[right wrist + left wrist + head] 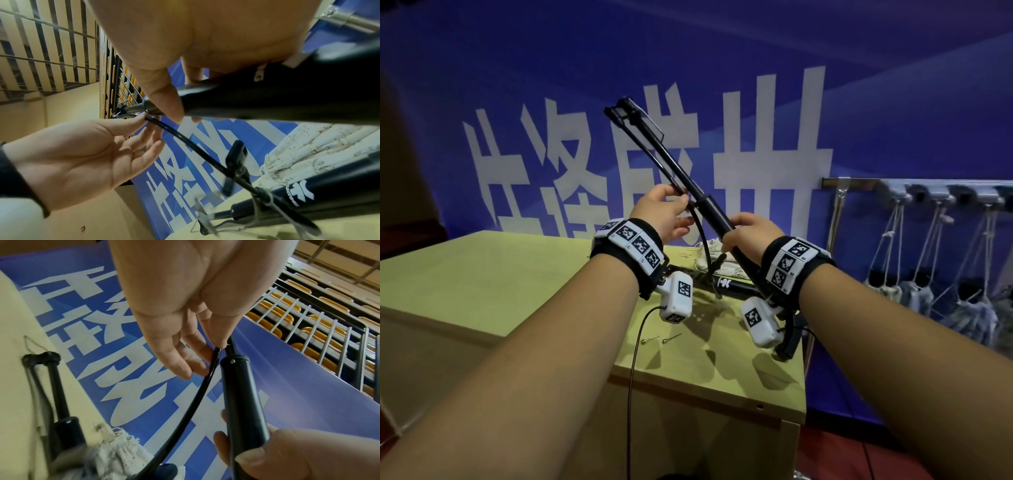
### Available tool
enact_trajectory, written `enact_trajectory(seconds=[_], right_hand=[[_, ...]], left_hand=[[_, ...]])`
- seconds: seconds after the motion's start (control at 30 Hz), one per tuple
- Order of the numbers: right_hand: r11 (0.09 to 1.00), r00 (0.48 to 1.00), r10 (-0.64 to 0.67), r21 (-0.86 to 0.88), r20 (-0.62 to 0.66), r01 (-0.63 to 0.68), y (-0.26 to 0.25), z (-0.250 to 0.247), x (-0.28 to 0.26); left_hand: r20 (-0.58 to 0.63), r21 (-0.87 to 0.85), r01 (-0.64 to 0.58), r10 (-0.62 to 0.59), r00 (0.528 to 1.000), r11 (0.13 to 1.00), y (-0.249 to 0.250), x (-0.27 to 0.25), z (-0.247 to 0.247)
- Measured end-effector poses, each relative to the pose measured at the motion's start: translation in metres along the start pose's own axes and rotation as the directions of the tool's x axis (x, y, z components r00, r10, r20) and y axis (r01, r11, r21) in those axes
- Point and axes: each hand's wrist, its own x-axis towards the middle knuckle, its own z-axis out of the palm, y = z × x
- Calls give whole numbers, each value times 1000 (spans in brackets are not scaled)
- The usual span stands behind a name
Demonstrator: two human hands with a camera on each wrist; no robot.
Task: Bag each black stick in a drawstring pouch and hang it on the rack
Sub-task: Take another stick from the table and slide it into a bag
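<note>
Right hand [750, 236] grips smooth cylindrical black stick [717, 214].

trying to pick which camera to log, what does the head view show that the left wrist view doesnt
Only the head view shows the rack on the right with filled pouches hanging from it, and two small metal pins on the table.

Only the left wrist view shows railings and rows of yellow seats beyond the blue banner.

Both show the right hand gripping the raised black stick, the left hand pinching its thin black cord, another black stick and empty pouches on the table.
</note>
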Motion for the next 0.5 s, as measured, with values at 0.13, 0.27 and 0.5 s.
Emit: enact_trajectory(seconds=[0.13,0.27,0.5], right_hand=[[999,999,-24,39,-38,25,-4,-12,-3],[997,997,-34,71,-67,39,-6,-18,-5],[994,993,-35,98,-110,46,-6,-25,-6]], left_hand=[[18,16,-31,30,999,999,19,0,14],[46,21,-51,50,998,998,36,-4,25],[48,222,-249,244,969,943,49,-2,35]])
